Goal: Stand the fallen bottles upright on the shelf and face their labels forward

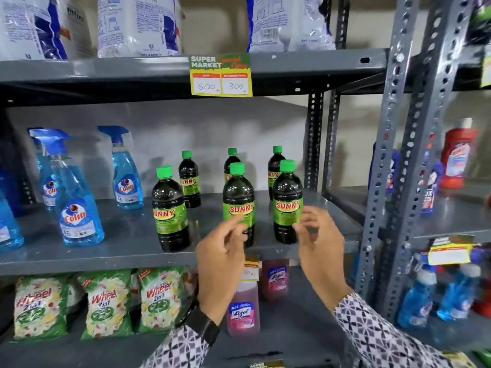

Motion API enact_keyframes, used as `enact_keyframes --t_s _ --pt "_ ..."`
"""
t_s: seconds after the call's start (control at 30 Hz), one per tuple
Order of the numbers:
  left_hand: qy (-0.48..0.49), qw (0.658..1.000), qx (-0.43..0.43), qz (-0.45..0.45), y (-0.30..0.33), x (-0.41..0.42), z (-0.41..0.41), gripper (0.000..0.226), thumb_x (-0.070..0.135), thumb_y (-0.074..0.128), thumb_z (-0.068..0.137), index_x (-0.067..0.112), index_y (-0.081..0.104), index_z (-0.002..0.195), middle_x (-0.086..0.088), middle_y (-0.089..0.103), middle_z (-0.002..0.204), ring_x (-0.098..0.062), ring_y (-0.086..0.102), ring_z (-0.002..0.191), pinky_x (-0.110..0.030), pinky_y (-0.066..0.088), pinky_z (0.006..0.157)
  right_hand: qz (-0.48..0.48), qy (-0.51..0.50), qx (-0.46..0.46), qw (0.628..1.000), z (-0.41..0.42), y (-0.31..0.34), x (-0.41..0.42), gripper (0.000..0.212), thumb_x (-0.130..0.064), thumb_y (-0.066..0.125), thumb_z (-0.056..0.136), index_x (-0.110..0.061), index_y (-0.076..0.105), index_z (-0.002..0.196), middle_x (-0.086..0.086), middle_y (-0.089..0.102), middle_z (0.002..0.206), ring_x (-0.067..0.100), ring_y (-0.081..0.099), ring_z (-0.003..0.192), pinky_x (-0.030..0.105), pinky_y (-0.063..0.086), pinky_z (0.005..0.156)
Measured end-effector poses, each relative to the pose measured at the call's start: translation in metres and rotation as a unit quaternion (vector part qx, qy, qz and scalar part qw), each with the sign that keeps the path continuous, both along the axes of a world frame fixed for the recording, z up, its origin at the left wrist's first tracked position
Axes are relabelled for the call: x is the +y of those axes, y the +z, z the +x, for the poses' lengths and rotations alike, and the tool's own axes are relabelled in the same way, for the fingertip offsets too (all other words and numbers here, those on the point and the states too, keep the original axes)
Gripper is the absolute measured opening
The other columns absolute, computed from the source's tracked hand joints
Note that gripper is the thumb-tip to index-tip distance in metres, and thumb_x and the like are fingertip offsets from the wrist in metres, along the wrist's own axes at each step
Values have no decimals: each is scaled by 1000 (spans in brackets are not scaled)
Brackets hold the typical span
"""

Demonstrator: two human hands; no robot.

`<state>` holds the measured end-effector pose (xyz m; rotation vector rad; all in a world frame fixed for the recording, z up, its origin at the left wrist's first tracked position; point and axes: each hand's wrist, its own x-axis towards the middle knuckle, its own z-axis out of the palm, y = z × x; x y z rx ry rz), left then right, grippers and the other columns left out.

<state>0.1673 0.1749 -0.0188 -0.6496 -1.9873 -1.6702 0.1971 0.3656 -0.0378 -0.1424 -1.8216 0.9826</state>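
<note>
Several dark SUNNY bottles with green caps stand upright on the grey middle shelf (127,243). The front row holds a left bottle (170,208), a middle bottle (238,200) and a right bottle (287,200), all with labels facing me. Three more stand behind, such as the back left bottle (189,179). My left hand (221,258) hovers in front of the middle bottle's lower half, fingers loosely curled, holding nothing. My right hand (318,240) sits just right of the right bottle, fingertips near its label, holding nothing.
Blue Colin spray bottles (77,197) stand at the shelf's left. A price tag (221,75) hangs from the upper shelf. Green Wheel bags (106,304) and pink Lizol bottles (243,306) fill the shelf below. A slotted steel upright (382,181) borders the right.
</note>
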Motion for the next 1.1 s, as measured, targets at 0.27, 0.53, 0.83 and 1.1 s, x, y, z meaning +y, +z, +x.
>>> enact_keyframes --t_s 0.27,0.53,0.83,1.1 --pt "-63 974 -118 -184 9 90 -14 58 26 41 107 16 27 162 -11 63 137 -29 60 127 -32 45 94 -11 142 -168 975 -9 16 48 64 -2 82 88 -26 51 138 -26 59 117 -19 61 96 -3 44 79" --pt "-97 989 -58 -94 2 111 -32 40 30 64 95 29 66 135 10 78 117 -2 71 109 -30 55 100 -23 125 -169 977 -9 18 74 59 3 73 93 -15 53 146 -10 65 117 -10 63 96 10 54 89" --pt "-155 981 -109 -37 -9 113 -38 63 5 74 89 18 56 148 4 75 122 -10 71 117 -32 55 106 -26 141 -148 979 -2 8 87 68 1 81 87 -21 54 146 -16 67 122 6 70 115 14 54 95" --pt "-157 981 -103 -41 -10 112 -31 64 7 71 92 24 52 150 12 73 120 10 68 108 -31 53 109 -36 152 -149 976 -1 3 83 69 2 75 92 -21 48 152 -25 64 123 -9 64 113 12 52 100"
